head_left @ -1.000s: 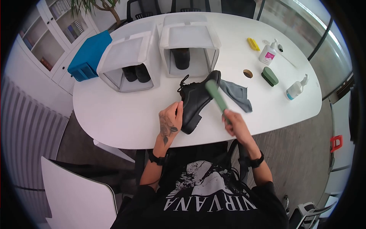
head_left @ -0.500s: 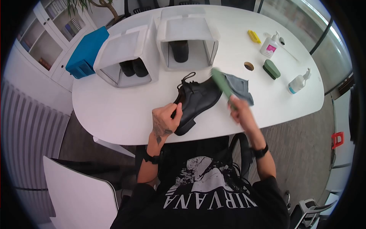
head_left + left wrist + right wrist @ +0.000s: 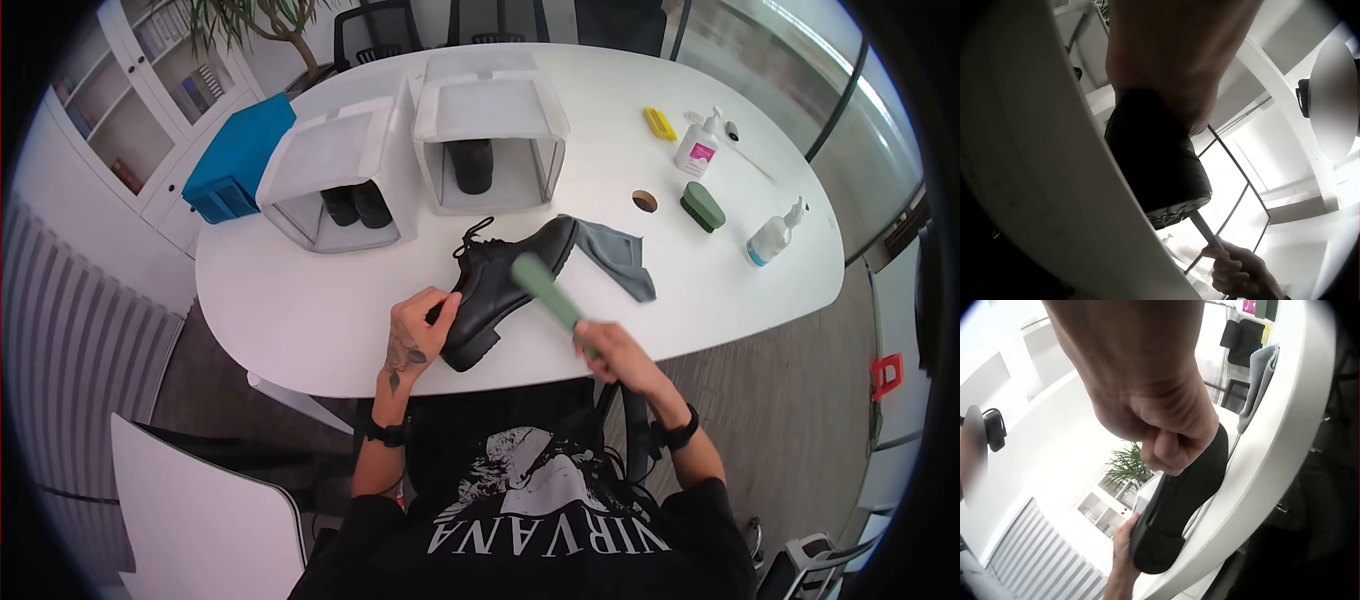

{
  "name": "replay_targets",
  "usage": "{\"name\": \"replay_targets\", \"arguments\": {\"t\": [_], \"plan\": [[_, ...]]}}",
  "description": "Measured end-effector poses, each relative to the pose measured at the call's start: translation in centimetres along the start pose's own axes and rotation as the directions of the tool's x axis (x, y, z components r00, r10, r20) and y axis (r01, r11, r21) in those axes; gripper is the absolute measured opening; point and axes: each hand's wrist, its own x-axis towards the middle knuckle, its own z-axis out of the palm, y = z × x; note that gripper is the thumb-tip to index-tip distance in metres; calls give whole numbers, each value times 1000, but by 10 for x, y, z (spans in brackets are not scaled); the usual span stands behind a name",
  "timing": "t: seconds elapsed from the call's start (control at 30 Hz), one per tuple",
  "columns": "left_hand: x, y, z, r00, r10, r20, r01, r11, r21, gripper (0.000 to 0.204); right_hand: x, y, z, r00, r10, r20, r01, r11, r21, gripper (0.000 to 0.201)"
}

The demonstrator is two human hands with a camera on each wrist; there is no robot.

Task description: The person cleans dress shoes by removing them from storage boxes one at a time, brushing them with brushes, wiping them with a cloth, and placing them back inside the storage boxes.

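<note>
My left hand (image 3: 420,325) grips a black lace-up shoe (image 3: 490,285) at its heel opening, thumb outside. The shoe is tipped over the table, toe pointing away to the right, laces on the far side. In my right hand (image 3: 618,352) is the handle of a long green brush (image 3: 552,296), slightly blurred. Its head overlaps the near side of the shoe in the head view, and its bristles are hidden. The right wrist view shows the dark sole (image 3: 1175,509) below my curled right fingers. A grey cloth (image 3: 618,262) lies just beyond the toe.
Two white boxes (image 3: 335,150) (image 3: 490,110) holding dark footwear stand at the back, beside a blue case (image 3: 238,160). To the right are a second green brush (image 3: 703,206), two pump bottles (image 3: 697,150) (image 3: 775,236), a yellow object (image 3: 660,124) and a round table hole (image 3: 644,201).
The shoe has shifted left and nearer me; it rolled laces-up, then back onto its side. The brush went from the toe to the shoe's near side.
</note>
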Motion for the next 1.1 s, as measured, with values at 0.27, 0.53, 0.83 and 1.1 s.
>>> {"name": "replay_targets", "arguments": {"t": [0.27, 0.53, 0.83, 1.1], "plan": [[-20, -36, -12, 971, -164, 173, 202, 952, -231, 27, 4, 1, 34, 999, -17, -33, 16, 1000, -17, 54], [-17, -9, -17, 930, -258, 261, 313, 930, -193, 29, 12, 9, 27, 980, -98, -171, 107, 994, 39, 52], [-22, -14, -11, 931, -261, 254, 327, 906, -268, 36, 2, 7, 35, 994, -67, -92, 71, 997, 39, 49], [-23, -14, -1, 935, -294, 199, 352, 844, -404, 37, -16, 4, 54, 998, -41, 50, 48, 987, -151, 50]]}}
